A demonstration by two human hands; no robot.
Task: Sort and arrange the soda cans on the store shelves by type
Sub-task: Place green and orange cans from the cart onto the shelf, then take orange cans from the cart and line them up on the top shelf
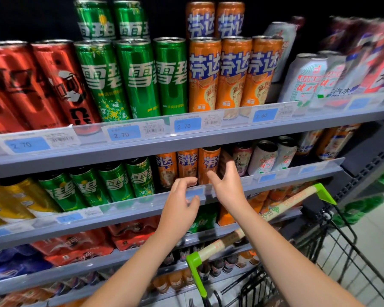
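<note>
On the middle shelf [142, 209] stand three orange cans [187, 166] between several green cans [115, 181] on the left and white cans [263, 158] on the right. My left hand [182, 198] hovers in front of the orange cans with loosely curled fingers and holds nothing. My right hand [227, 182] reaches toward the rightmost orange can [208, 165], fingers spread, empty; whether it touches the can I cannot tell. The upper shelf [186, 138] carries red cans [42, 85], green cans [133, 78], orange cans [233, 72] and white cans [306, 78].
Yellow cans [11, 202] stand at the middle shelf's left end. Lower shelves hold red and blue multipacks [75, 247] and small bottles [217, 265]. A wire shopping cart with a green-tipped handle [253, 227] stands under my right arm. Green bottles [364, 207] sit at the far right.
</note>
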